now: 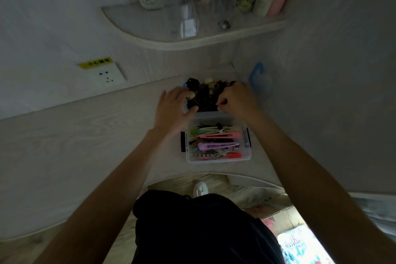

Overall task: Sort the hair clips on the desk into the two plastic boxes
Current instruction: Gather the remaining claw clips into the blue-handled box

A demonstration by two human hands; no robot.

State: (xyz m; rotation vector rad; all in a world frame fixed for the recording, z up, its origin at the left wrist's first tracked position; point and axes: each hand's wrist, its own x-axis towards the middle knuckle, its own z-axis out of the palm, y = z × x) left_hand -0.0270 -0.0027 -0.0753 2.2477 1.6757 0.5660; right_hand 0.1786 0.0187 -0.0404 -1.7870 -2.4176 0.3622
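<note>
Hair clips [216, 141] are filling the near box [246, 157], while the left hand [175, 105], fingers spread, and the right hand [235, 99], pinching a dark clip [220, 104], are reaching the far box [205, 96].

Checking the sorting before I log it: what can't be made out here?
Head view only:
- Far box: both hands cover its sides; dim light merges its dark clips.
- Right hand: its grip on something thin, too small to identify.
- Near box: lower clips buried under upper ones.

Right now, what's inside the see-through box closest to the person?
The near box holds flat clips: a pink clip, a purple clip, thin dark pins and others. What lies under the top layer is covered.
</note>
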